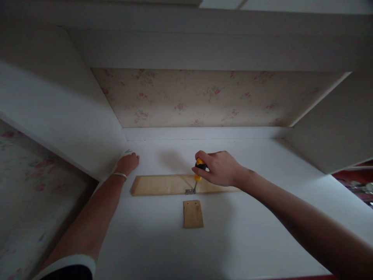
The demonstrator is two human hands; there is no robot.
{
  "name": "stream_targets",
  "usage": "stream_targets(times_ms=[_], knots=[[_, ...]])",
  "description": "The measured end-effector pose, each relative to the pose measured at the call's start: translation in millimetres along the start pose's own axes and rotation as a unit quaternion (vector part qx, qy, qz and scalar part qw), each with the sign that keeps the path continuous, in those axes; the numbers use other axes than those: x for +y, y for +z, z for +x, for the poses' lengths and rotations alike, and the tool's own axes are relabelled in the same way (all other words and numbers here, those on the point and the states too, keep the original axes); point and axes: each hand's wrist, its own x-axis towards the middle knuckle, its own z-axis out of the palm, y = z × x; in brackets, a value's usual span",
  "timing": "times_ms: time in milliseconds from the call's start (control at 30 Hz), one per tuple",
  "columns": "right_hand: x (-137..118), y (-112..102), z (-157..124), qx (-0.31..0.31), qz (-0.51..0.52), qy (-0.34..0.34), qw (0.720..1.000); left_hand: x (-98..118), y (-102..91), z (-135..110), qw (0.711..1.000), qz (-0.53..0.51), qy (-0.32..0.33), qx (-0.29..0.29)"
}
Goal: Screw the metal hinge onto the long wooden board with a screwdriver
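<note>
My right hand (223, 168) is wrapped round the yellow and black handle of a screwdriver (198, 177). The screwdriver's shaft points down, its tip at a small metal hinge (190, 191) on the front edge of a long wooden board (163, 185). Just in front of the hinge lies a small wooden piece (193, 214) with two dark holes near its far edge. At the far left of the white surface, my left hand (128, 163) has its fingers curled down beside some small dark bits (128, 151). Whatever those fingers hold, if anything, is hidden.
The white surface (163, 241) is bounded by a white panel (72, 116) on the left, a grey panel (335, 128) on the right and a low ledge (204, 133) at the back. An overhead beam (204, 50) crosses above. Blurred items (358, 188) show at far right.
</note>
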Motion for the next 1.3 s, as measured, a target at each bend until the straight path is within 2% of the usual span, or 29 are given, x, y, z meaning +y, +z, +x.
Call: stream_targets(times_ms=[267, 467, 567, 633, 667, 700, 733, 767, 800, 867, 933, 967, 1033, 1100, 1200, 1300], knots=[[2, -2, 9, -0.017, -0.008, -0.005, 1.000, 1, -5.8, -7, 1.000, 0.010, 0.011, -0.021], [7, -6, 10, 0.011, -0.002, 0.040, 0.999, 11, -17.8, -28, 1.000, 0.003, 0.006, 0.024], [9, -18, 12, 0.046, 0.031, 0.058, 0.997, 25, -29.7, -46, 0.994, -0.066, 0.007, 0.081], [10, -27, 11, 0.075, 0.092, 0.075, 0.990, 38, -36.8, -66, 0.978, -0.192, 0.012, 0.085], [11, -29, 9, 0.085, 0.137, 0.086, 0.983, 45, -39.5, -79, 0.955, -0.290, 0.023, 0.062], [12, -30, 5, 0.091, 0.192, 0.099, 0.972, 53, -41.4, -93, 0.912, -0.407, 0.039, 0.041], [12, -29, 0, 0.092, 0.256, 0.116, 0.955, 61, -42.6, -108, 0.851, -0.522, 0.054, 0.020], [13, -25, -6, 0.087, 0.328, 0.137, 0.931, 69, -43.2, -124, 0.776, -0.628, 0.053, -0.008], [13, -18, -13, 0.079, 0.406, 0.163, 0.896, 77, -43.3, -140, 0.691, -0.721, 0.045, -0.033], [12, 2, -31, 0.056, 0.560, 0.208, 0.800, 91, -42.8, -170, 0.537, -0.839, 0.025, -0.090], [7, 26, -52, 0.067, 0.673, 0.240, 0.697, 103, -41.6, -193, 0.422, -0.901, -0.001, -0.101], [2, 38, -65, 0.071, 0.715, 0.249, 0.649, 108, -40.8, -202, 0.380, -0.919, -0.015, -0.106], [-11, 60, -92, 0.068, 0.782, 0.262, 0.562, 118, -38.6, -217, 0.315, -0.943, -0.045, -0.100], [-29, 77, -120, 0.037, 0.826, 0.271, 0.493, 127, -35.6, -228, 0.275, -0.956, -0.072, -0.077], [-65, 96, -157, -0.041, 0.862, 0.285, 0.418, 139, -30.1, -243, 0.260, -0.959, -0.103, -0.044], [-97, 110, -178, -0.080, 0.860, 0.320, 0.389, 148, -25.1, -255, 0.263, -0.958, -0.112, -0.037]])
